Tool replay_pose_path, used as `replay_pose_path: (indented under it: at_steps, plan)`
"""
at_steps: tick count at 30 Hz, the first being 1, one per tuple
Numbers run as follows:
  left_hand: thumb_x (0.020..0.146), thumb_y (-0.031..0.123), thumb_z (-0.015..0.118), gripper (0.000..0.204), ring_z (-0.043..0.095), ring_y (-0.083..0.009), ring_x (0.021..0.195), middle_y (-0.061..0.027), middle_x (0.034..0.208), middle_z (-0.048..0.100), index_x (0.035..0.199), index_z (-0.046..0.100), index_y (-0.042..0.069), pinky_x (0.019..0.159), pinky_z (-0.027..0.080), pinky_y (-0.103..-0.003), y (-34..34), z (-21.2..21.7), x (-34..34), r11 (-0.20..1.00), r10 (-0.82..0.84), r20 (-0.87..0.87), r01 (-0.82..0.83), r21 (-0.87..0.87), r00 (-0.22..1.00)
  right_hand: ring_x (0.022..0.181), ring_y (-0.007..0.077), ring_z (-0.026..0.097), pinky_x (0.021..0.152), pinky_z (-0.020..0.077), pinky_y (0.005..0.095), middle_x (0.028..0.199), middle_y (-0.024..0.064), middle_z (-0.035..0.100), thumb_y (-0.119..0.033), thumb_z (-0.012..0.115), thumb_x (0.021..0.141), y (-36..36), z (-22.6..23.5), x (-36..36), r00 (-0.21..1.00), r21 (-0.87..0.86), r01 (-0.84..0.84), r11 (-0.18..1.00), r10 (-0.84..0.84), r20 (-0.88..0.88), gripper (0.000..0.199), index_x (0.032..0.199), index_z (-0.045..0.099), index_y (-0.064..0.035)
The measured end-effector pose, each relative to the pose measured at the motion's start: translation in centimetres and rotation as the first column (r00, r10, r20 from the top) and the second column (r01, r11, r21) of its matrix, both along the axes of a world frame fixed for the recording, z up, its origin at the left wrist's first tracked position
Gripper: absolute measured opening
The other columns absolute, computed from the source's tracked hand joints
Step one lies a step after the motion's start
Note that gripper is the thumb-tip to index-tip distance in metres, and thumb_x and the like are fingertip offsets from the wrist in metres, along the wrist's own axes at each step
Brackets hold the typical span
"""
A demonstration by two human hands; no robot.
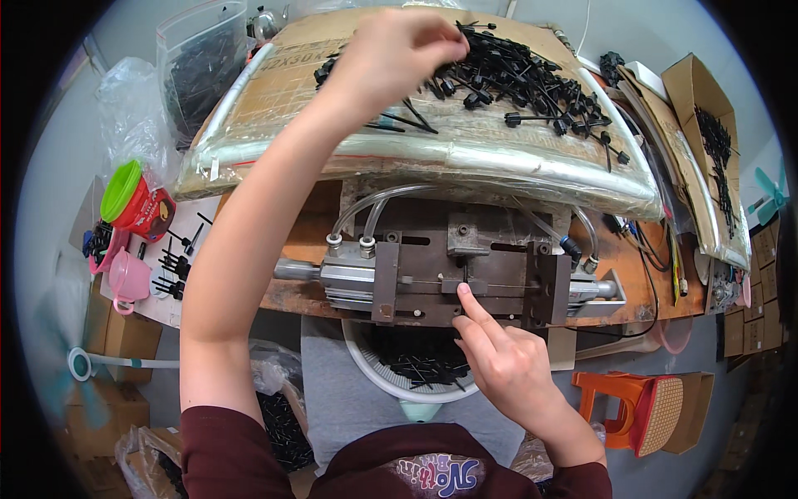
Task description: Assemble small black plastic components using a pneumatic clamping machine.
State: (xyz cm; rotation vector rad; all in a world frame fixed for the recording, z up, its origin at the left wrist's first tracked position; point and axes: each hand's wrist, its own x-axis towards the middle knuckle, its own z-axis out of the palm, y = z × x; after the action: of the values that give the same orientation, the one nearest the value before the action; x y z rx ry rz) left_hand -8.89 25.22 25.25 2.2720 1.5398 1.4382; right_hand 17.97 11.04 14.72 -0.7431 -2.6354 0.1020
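Left hand [397, 51] pinches into the black plastic parts [519, 79], right hand [499, 353] pokes one extended finger at the metal press [453, 270], where closing blocks could nip it.

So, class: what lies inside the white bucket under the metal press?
The white bucket holds loose black plastic pins. The press and the right hand cover its back and right side, hiding the rest.

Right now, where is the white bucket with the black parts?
In the head view, the white bucket sits low at centre, under the metal press fixture, just left of the right hand.
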Motion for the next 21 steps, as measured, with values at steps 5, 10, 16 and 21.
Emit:
replay_pose_path:
  at_steps: [5, 10, 16, 21]
  plan:
    - [0.101, 0.019, 0.056, 0.023, 0.063, -0.0111, 0.066, -0.0050, 0.075, 0.063, 0.109, 0.063, -0.002, 0.057, 0.050, -0.025, -6.3, 2.9, -0.4, 0.983, -0.017, 0.761, 0.150, -0.106, 0.649, 0.062, 0.0274, 0.067, 0.056, 0.0535, 0.0345, 0.108, 0.0187, 0.069, -0.018, 0.077, 0.077, 2.6, 3.5, -0.4, 0.988, -0.149, -0.151, 0.977, 0.148, -0.034, 0.037, 0.105, 0.058, -0.0031]
    - [0.096, 0.010, 0.055, 0.035, 0.063, -0.0198, 0.089, -0.0130, 0.108, 0.060, 0.129, 0.053, -0.002, 0.081, 0.051, -0.032, -12.3, 1.5, 0.0, 0.943, -0.126, 0.905, 0.333, -0.019, 0.407, 0.080, 0.0318, 0.067, 0.074, 0.0527, 0.0408, 0.088, 0.0146, 0.069, -0.017, 0.070, 0.083, 13.2, 9.0, -7.3, 0.922, 0.194, 0.001, 0.981, 0.074, -0.379, 0.018, 0.091, 0.065, -0.0015]
    - [0.092, -0.009, 0.043, 0.054, 0.064, -0.0319, 0.112, -0.0253, 0.132, 0.055, 0.146, 0.037, -0.007, 0.095, 0.054, -0.034, -16.8, -1.6, 4.0, 0.979, -0.130, 0.733, 0.204, -0.013, 0.667, 0.076, 0.0298, 0.070, 0.073, 0.0554, 0.0388, 0.084, 0.0169, 0.072, -0.052, 0.076, 0.074, 28.7, 12.8, -16.9, 0.902, 0.107, 0.424, 0.899, -0.409, -0.140, 0.056, 0.091, 0.073, 0.0005]
    - [0.067, -0.004, 0.083, 0.040, 0.070, -0.0199, 0.092, -0.0163, 0.104, 0.069, 0.105, 0.072, -0.002, 0.068, 0.059, -0.025, -20.5, -4.1, 3.5, 0.990, 0.020, 0.341, 0.028, -0.135, 0.940, 0.053, 0.0234, 0.062, 0.048, 0.0511, 0.0366, 0.070, 0.0147, 0.066, -0.052, 0.083, 0.061, 32.2, 11.4, -20.6, 0.886, -0.032, 0.463, 0.886, -0.463, 0.020, 0.061, 0.080, 0.069, 0.0043]
